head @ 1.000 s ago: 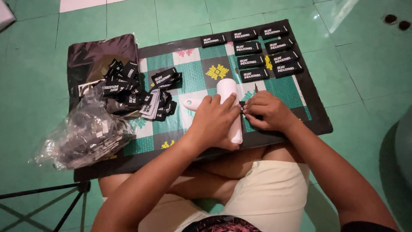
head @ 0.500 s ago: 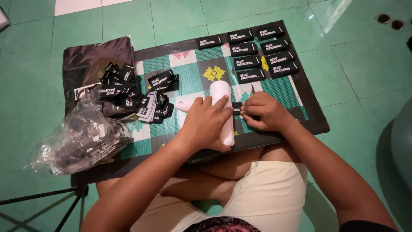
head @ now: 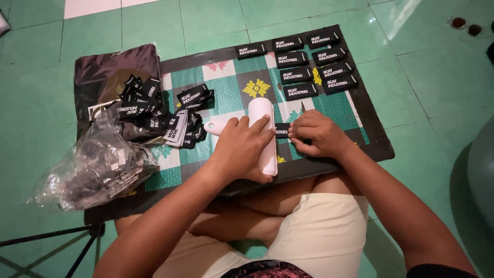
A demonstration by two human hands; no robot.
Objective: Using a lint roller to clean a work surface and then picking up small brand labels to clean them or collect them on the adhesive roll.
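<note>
We are pressing a black label against a white lint roller.
Our left hand [head: 241,149] is gripping the lint roller [head: 263,135]; our right hand [head: 318,135] fingers are pinching the black woven label [head: 282,131] beside it.

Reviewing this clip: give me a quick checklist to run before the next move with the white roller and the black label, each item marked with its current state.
1. Left hand lies on the white roller: ok.
2. Right hand pinches the black label beside the roller: ok.
3. Label lies flat on the patterned mat: cannot tell, fingers hide most of it.
4. Rows of black labels at the mat's far end lie apart from both hands: ok.
5. Loose label pile left of the roller is apart from it: ok.
6. Roller handle uncovered: ok.
</note>
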